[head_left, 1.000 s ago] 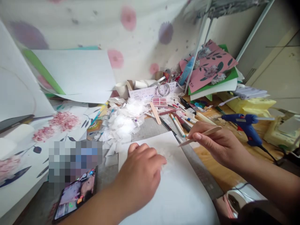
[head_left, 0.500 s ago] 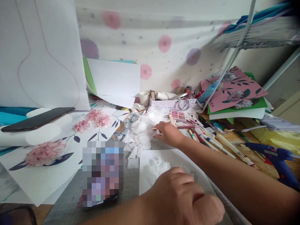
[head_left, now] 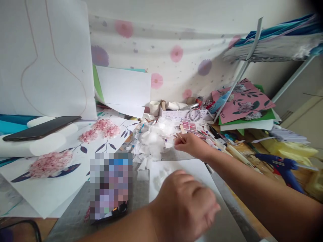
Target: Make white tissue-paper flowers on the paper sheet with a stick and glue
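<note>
My right hand [head_left: 190, 145] is pinched on a thin stick [head_left: 179, 136] at the right edge of a heap of white paper pieces [head_left: 151, 139]. Nearer to me, my left hand [head_left: 188, 201] is curled closed above a white sheet [head_left: 194, 168]; its fingertips face away and anything between them is too small to make out. White crumpled tissue [head_left: 161, 176] lies on the sheet, partly covered by my left hand. A small square of white paper [head_left: 143, 175] rests beside the sheet's left edge.
A phone with a blurred screen [head_left: 111, 188] lies left of the sheet. Farther left are flower-decorated paper [head_left: 50, 198] and a dark phone [head_left: 42, 128] on white rolls. Pens [head_left: 239, 155] and a blue glue gun [head_left: 280, 164] are at the right.
My right hand has shifted slightly right with the stick, its fingers more closed. My left hand has drawn a little left, and its fingers have turned. The camera view has shifted slightly.
</note>
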Motion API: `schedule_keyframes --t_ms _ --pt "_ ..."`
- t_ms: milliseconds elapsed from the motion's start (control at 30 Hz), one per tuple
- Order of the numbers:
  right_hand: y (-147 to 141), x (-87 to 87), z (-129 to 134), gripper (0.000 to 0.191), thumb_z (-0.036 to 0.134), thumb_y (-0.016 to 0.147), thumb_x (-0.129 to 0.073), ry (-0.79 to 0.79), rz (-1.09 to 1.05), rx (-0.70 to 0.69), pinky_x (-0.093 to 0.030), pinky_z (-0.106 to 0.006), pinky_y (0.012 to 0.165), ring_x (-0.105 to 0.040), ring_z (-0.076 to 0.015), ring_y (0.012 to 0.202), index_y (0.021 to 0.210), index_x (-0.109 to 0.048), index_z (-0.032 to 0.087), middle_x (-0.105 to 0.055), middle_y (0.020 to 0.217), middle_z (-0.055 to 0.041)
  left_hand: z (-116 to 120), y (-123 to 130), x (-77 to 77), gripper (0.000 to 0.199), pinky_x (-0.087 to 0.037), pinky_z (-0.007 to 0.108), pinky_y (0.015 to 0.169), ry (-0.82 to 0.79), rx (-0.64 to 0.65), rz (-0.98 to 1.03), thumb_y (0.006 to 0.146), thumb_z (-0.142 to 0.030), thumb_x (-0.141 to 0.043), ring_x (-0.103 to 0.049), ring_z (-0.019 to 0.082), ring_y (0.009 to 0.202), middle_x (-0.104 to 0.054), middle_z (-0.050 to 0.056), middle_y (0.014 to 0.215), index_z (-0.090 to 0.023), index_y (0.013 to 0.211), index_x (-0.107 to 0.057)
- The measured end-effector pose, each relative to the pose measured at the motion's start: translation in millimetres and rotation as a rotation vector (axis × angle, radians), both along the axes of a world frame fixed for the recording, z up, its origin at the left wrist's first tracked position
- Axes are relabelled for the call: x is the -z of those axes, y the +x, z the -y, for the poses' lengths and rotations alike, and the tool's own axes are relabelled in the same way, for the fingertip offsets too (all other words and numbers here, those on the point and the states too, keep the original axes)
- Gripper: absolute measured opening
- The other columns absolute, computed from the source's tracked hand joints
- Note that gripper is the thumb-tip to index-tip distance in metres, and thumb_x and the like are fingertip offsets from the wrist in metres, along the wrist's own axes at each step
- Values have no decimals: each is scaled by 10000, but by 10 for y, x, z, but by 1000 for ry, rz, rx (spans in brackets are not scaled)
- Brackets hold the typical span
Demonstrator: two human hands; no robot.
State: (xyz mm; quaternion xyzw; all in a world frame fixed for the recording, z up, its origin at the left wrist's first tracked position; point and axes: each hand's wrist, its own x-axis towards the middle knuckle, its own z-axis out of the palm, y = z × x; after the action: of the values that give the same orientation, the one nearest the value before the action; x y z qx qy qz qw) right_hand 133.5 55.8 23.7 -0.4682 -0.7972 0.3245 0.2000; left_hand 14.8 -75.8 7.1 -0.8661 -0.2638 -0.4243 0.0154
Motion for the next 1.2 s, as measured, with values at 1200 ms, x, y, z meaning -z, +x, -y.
schedule_keyframes --t_ms 1200 --pt "790 15 897 168 202 740 -576 -270 15 -2 -263 -204 452 -357 -76 485 599 -489 174 -388 500 70 -243 49 104 151 -399 260 630 -786 -190 -109 839 -246 -499 -532 132 659 -572 -30 681 -191 708 -548"
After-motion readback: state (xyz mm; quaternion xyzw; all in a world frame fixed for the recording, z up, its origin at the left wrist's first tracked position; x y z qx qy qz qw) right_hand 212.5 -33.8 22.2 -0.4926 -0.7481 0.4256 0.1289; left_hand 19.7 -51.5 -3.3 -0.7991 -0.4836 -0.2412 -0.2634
